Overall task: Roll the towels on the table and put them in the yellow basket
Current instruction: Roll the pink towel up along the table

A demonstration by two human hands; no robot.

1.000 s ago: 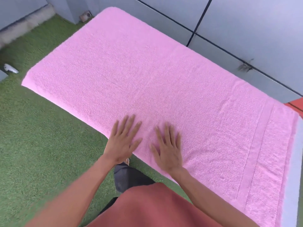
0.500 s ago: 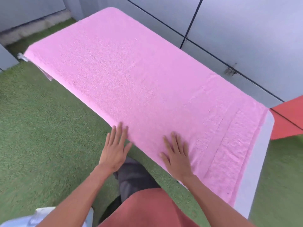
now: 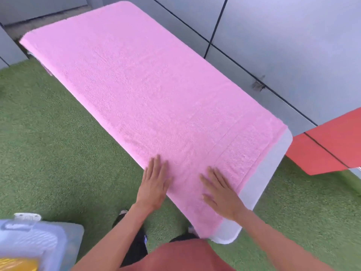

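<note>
A large pink towel lies spread flat over a white table, covering nearly all of it; only the table's right end shows bare. My left hand lies flat on the towel's near edge, fingers straight and together. My right hand rests flat on the towel near its right end, fingers straight and slightly spread. A patch of yellow shows at the bottom left corner; I cannot tell whether it is the basket.
Green artificial grass covers the floor around the table. A pale translucent plastic box stands at the bottom left. Grey wall panels run behind the table, and a red panel sits at the right.
Both hands have slid along the towel's near edge toward its right end, staying flat. The view has shifted, bringing the table's right end and the plastic box into sight.
</note>
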